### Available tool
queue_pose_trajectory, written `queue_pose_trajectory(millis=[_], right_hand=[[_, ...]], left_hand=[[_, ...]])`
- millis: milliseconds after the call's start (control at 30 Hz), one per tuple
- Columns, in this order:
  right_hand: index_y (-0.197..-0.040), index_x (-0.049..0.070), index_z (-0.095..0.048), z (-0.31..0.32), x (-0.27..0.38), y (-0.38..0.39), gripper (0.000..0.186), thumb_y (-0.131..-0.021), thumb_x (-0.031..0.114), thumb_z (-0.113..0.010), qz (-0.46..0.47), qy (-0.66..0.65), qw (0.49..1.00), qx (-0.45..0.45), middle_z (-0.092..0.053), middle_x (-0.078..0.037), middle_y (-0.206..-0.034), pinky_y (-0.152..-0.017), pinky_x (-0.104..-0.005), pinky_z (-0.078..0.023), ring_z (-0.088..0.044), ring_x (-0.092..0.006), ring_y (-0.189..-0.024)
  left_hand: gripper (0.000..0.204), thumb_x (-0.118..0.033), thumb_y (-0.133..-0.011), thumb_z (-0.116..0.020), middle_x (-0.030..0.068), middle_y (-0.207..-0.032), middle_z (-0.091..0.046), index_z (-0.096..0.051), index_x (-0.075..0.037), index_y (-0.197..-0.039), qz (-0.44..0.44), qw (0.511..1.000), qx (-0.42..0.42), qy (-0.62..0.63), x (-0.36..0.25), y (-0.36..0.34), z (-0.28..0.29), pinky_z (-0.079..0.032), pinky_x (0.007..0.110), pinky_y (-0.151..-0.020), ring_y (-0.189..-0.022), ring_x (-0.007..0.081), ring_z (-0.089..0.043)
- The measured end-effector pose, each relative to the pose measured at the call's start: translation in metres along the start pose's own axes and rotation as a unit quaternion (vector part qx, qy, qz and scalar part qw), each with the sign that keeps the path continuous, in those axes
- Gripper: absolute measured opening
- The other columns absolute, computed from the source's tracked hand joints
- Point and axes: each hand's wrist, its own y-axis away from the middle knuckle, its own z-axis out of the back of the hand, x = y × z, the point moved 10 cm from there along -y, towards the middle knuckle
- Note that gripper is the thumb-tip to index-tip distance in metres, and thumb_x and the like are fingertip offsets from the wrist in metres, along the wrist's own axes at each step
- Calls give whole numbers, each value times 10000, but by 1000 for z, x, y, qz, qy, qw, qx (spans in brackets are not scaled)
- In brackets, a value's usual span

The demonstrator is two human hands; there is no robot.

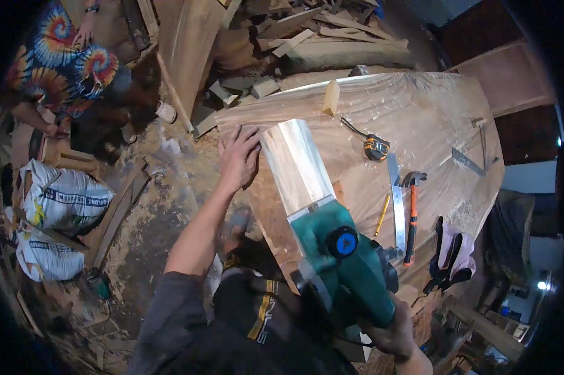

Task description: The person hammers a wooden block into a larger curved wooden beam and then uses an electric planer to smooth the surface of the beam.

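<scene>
A green electric planer [313,228] with a blue-capped black knob rests on the near end of a pale wooden block [297,159]. My right hand [391,334] is closed around the planer's rear handle, partly hidden by the tool. The block lies on a broad wooden tabletop [413,103] and points away from me. Beside the block's far left side, my left hand [239,156] lies with fingers stretched out at the tabletop's left edge. It holds nothing; whether its fingertips touch the block I cannot tell.
Right of the block lie a tape measure [376,147], a metal ruler [396,200], a yellow pencil [382,214], a hammer [412,215], a try square [469,161] and gloves [451,253]. Scrap wood [344,44] is heaped behind. A person in a tie-dye shirt [75,56] is far left, near white sacks [63,200].
</scene>
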Motion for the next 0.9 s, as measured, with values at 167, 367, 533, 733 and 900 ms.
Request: queue_pose_trajectory(millis=[167, 367, 533, 733, 900], right_hand=[[-1224, 12, -639, -30, 78, -37, 432, -832, 128, -780, 157, 122, 980, 8, -741, -99, -1034, -856, -355, -552, -701, -189, -960], [-1103, 32, -668, -65, 197, -155, 383, -861, 317, -753, 239, 48, 969, 21, -696, -186, -828, -733, -436, -549, -702, -352, -753], [-976, -13, -627, -69, 231, -188, 576, -960, 562, -595, 287, -30, 957, 23, -633, -101, -697, -607, -363, -512, -646, -200, -606], [-1234, 6, -588, -25, 87, -76, 339, -1055, 289, -529, 188, -36, 979, 66, -619, -48, -835, -655, -302, -472, -571, -116, -732], [-1371, -56, -484, 46, -102, 77, 592, -990, 395, -527, 204, 96, 974, 26, -671, -157, -1062, -865, -394, -499, -639, -261, -947]], left_hand=[[372, -195, -937, -626, -17, -1482, -563, -667, -237, -1305, 0, 1000, 18, -18, -1, 3, -14, -232, 665, -1138, -1479, 359, -372], [323, -160, -929, -615, 122, -1323, -632, -695, -171, -1241, -17, 991, -80, 102, 29, 13, -34, -273, 603, -1133, -1363, 361, -476], [316, -145, -932, -612, 168, -1275, -648, -694, -148, -1237, -16, 985, -58, 161, 79, 18, -65, -266, 549, -1154, -1320, 366, -510], [273, -192, -987, -587, 10, -1385, -646, -705, -171, -1233, 13, 999, -45, 18, -2, 3, -4, -225, 554, -1180, -1426, 336, -447], [260, -184, -971, -607, -8, -1385, -644, -708, -165, -1210, 4, 998, -59, 21, 4, 0, -10, -233, 596, -1176, -1433, 325, -441]])
